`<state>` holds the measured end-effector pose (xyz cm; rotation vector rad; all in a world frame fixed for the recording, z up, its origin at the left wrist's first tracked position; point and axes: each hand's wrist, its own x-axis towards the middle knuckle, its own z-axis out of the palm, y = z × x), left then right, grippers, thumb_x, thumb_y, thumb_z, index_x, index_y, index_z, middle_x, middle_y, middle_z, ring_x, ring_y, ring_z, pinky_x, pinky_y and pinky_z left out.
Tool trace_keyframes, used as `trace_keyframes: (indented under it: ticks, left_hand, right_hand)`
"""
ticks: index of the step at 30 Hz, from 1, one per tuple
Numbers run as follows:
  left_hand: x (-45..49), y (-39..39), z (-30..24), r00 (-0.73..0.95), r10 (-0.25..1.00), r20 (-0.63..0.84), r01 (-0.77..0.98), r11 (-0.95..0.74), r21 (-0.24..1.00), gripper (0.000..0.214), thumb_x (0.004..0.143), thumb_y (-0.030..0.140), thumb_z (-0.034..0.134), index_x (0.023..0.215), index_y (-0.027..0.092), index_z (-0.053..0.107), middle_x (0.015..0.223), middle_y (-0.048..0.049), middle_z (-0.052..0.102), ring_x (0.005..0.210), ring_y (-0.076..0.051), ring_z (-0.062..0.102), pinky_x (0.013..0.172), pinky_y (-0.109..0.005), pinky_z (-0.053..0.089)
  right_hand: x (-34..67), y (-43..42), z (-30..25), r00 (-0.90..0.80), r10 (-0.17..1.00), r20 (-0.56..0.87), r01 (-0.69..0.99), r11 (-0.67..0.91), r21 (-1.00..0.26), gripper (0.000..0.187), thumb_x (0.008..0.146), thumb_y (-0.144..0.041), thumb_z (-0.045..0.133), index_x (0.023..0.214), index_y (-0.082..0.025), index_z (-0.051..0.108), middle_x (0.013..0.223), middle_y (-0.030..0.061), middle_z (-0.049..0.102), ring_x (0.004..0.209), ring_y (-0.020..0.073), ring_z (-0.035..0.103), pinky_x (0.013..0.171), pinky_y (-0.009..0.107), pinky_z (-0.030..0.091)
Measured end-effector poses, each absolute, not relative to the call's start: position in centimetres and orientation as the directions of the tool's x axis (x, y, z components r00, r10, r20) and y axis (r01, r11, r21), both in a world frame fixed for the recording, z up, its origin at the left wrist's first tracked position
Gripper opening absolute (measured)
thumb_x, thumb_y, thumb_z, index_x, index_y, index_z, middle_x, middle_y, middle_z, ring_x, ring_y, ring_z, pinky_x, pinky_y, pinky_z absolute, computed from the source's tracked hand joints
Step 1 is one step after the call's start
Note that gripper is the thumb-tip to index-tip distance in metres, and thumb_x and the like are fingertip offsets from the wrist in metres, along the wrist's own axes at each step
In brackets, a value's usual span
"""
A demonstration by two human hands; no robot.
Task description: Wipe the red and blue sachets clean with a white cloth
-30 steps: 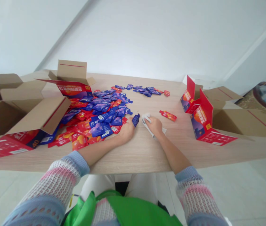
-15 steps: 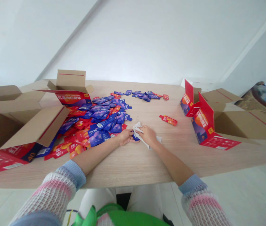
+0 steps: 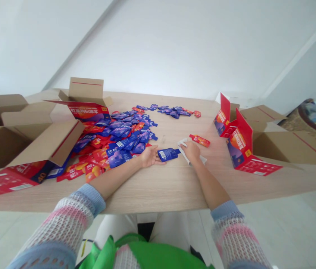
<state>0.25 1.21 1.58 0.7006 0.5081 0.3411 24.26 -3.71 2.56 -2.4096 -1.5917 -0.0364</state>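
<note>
A blue pouch with a narrow spout end lies in front of me, its printed back upward. My left hand is palm up at the pouch's wide end, fingers stretched out and touching it, thumb apart. My right hand is closed on a white cloth, just beside the spout end; whether the cloth still pinches the tip I cannot tell. Just beyond the right hand lies a single red pouch. To the left of my left hand spreads a heap of blue and red pouches.
Open cardboard boxes, one large and one behind it, flank the heap on the left. Two red boxes with raised flaps stand on the right. More pouches lie near the wall, on the wooden table.
My right hand and the cloth have moved right, uncovering the blue pouch. My left thumb has come off the pouch, and the left fingers have opened out.
</note>
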Motion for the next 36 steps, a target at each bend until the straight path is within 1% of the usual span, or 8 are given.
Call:
trace_keyframes:
  ticks: [3, 6, 10, 16, 23, 27, 32, 36]
  left_hand:
    - [0.0, 1.9, 1.5, 0.902, 0.33, -0.277, -0.08, 0.76, 0.645, 0.059, 0.087, 0.051, 0.039, 0.126, 0.007, 0.047, 0.108, -0.0196, 0.065, 0.099, -0.029, 0.064, 0.095, -0.052, 0.042]
    - [0.2, 2.1, 1.3, 0.919, 0.308, -0.245, -0.097, 0.781, 0.617, 0.061, 0.086, 0.055, 0.039, 0.126, 0.01, 0.045, 0.108, -0.0183, 0.064, 0.1, -0.03, 0.063, 0.097, -0.056, 0.039]
    - [0.9, 1.4, 1.2, 0.883, 0.398, -0.248, -0.182, 0.778, 0.602, 0.059, 0.085, 0.057, 0.039, 0.122, 0.011, 0.047, 0.105, -0.017, 0.064, 0.097, -0.03, 0.064, 0.093, -0.058, 0.042]
    - [1.5, 0.3, 1.2, 0.772, 0.579, -0.262, -0.329, 0.717, 0.615, 0.043, 0.088, 0.047, 0.038, 0.109, 0.012, 0.053, 0.086, -0.0108, 0.065, 0.077, -0.024, 0.067, 0.079, -0.05, 0.051]
    - [1.9, 0.5, 1.3, 0.714, 0.622, -0.32, -0.311, 0.692, 0.652, 0.035, 0.088, 0.038, 0.037, 0.099, 0.013, 0.058, 0.072, -0.0086, 0.065, 0.06, -0.021, 0.064, 0.064, -0.042, 0.055]
    - [2.7, 0.8, 1.0, 0.643, 0.669, -0.371, -0.286, 0.66, 0.694, 0.025, 0.082, 0.027, 0.045, 0.093, 0.011, 0.06, 0.069, -0.0085, 0.066, 0.056, -0.02, 0.064, 0.061, -0.035, 0.055]
    - [2.9, 0.8, 0.6, 0.635, 0.671, -0.384, -0.254, 0.65, 0.716, 0.022, 0.076, 0.015, 0.047, 0.092, 0.008, 0.061, 0.072, -0.0097, 0.067, 0.06, -0.019, 0.065, 0.063, -0.031, 0.055]
    - [2.6, 0.4, 0.7, 0.684, 0.639, -0.352, -0.25, 0.659, 0.71, 0.036, 0.068, -0.002, 0.044, 0.1, 0.005, 0.06, 0.08, -0.0128, 0.069, 0.071, -0.019, 0.067, 0.073, -0.034, 0.056]
  right_hand:
    - [23.9, -4.0, 2.8, 0.393, 0.891, 0.228, 0.911, -0.344, -0.227, 0.041, 0.092, -0.051, 0.042, 0.108, -0.025, 0.069, 0.103, 0.0094, 0.067, 0.095, 0.0215, 0.061, 0.077, 0.027, 0.042]
    - [22.1, -4.3, 2.4, 0.332, 0.916, 0.227, 0.93, -0.278, -0.239, 0.041, 0.092, -0.051, 0.04, 0.108, -0.025, 0.069, 0.105, 0.0089, 0.067, 0.095, 0.0206, 0.061, 0.077, 0.026, 0.041]
    - [19.2, -4.7, 1.6, 0.195, 0.961, 0.196, 0.963, -0.15, -0.225, 0.04, 0.094, -0.049, 0.037, 0.108, -0.028, 0.068, 0.105, 0.0084, 0.066, 0.094, 0.0205, 0.06, 0.077, 0.027, 0.04]
    - [16.4, -4.9, 2.0, 0.049, 0.972, 0.228, 0.97, 0.008, -0.243, 0.038, 0.094, -0.046, 0.039, 0.114, -0.029, 0.066, 0.108, 0.0071, 0.064, 0.094, 0.019, 0.059, 0.078, 0.025, 0.041]
    - [16.3, -5.0, 3.2, -0.177, 0.96, 0.218, 0.934, 0.234, -0.27, 0.032, 0.091, -0.042, 0.046, 0.111, -0.029, 0.068, 0.1, 0.0023, 0.066, 0.089, 0.0161, 0.06, 0.075, 0.022, 0.042]
    - [17.5, -4.8, 3.7, -0.291, 0.933, 0.21, 0.882, 0.347, -0.32, 0.027, 0.09, -0.04, 0.049, 0.096, -0.028, 0.072, 0.091, -0.0005, 0.067, 0.084, 0.0137, 0.06, 0.074, 0.02, 0.042]
    - [19.7, -4.3, 3.2, -0.283, 0.954, 0.103, 0.799, 0.294, -0.524, 0.031, 0.086, -0.044, 0.052, 0.077, -0.019, 0.069, 0.075, -0.002, 0.065, 0.069, 0.0125, 0.057, 0.063, 0.02, 0.042]
    - [21.7, -3.7, 2.4, -0.177, 0.984, 0.014, 0.832, 0.157, -0.532, 0.044, 0.084, -0.054, 0.05, 0.074, -0.016, 0.068, 0.058, -0.0033, 0.057, 0.053, 0.011, 0.05, 0.049, 0.019, 0.036]
